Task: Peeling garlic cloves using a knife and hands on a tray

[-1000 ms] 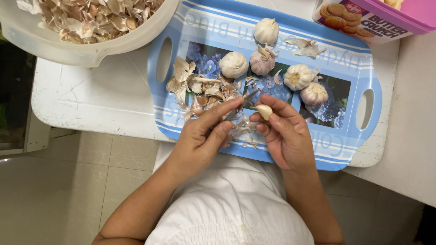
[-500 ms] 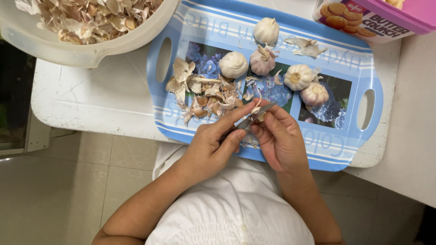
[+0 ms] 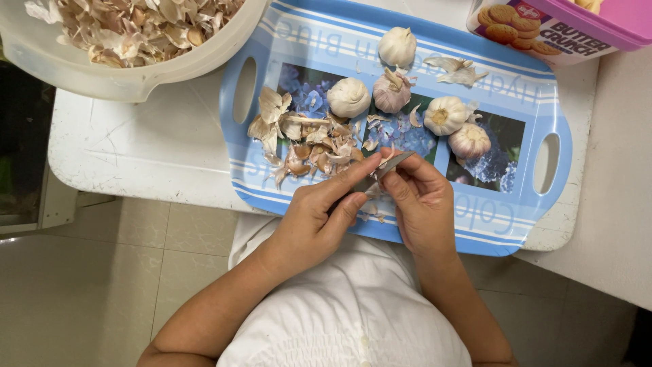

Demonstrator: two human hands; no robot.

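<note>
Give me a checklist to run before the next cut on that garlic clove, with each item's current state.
1. Knife gripped by the left hand: ok, the blade shows between both hands.
2. Clove held in the right hand: cannot tell, the fingers hide it.
3. Fingers away from the blade edge: cannot tell, they crowd around it.
4. Hands over the tray so peel lands on it: ok.
5. Whole bulbs at hand: ok, five lie on the tray.
6. Room for peel: ok, the skins pile sits left of the hands and the bowl is not brimming.
</note>
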